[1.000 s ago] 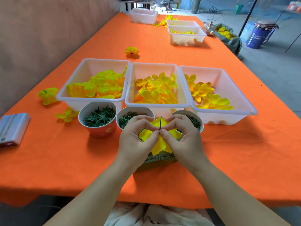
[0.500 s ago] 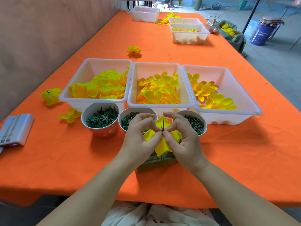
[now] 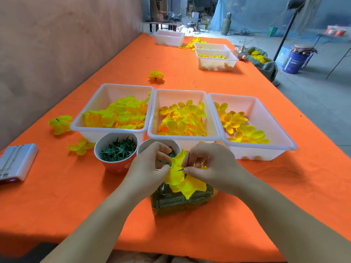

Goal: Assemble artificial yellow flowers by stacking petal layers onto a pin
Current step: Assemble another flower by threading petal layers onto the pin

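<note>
Left hand (image 3: pixel 150 168) pinched the petal layer (image 3: pixel 177 174) at the pin's (image 3: pixel 189 158) 9 o'clock, right hand (image 3: pixel 214 167) pinched the pin, all fingers curled; a skewed push could have torn the petal layer.

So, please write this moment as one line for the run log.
stage: stacking | left hand: pinches petal layer | right hand: pinches same layer by pin | under: glass block

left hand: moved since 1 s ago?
Yes. The left hand has shifted left, away from the pin: its thumb tip met the pin before, now petal layer shows between them.
</note>
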